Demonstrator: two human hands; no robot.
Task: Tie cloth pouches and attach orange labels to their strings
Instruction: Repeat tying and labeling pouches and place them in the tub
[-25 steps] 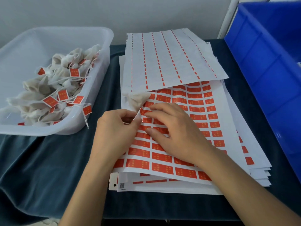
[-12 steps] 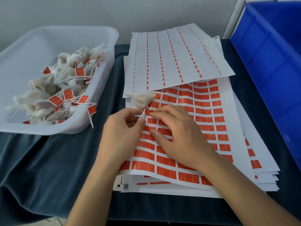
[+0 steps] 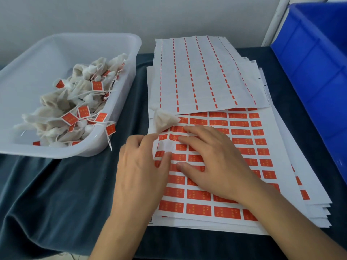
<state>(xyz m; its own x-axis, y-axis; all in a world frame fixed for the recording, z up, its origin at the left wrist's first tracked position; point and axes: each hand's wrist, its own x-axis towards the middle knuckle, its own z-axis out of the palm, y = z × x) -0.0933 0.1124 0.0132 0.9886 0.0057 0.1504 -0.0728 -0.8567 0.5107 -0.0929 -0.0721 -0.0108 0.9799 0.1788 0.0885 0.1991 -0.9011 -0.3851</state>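
head-worn view, angled down, close overhead

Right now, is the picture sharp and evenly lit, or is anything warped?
Head view: soft, even light, faint shadows under both hands; wide-angle lens bows the blue crate and clear tub edges; print on the orange labels stays too blurred to read.

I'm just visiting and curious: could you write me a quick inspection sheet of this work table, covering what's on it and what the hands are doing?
Surface: dark blue cloth covers the table.
Job's things: one cloth pouch lies on the label sheet; clear tub holds tagged pouches.
Clutter: a used sheet with its labels gone lies on the stack.
Grips: left hand and right hand press on the label sheet, fingers working at one label.
Cables: nothing seen.
Surroundings: blue crate at right; pale wall behind.
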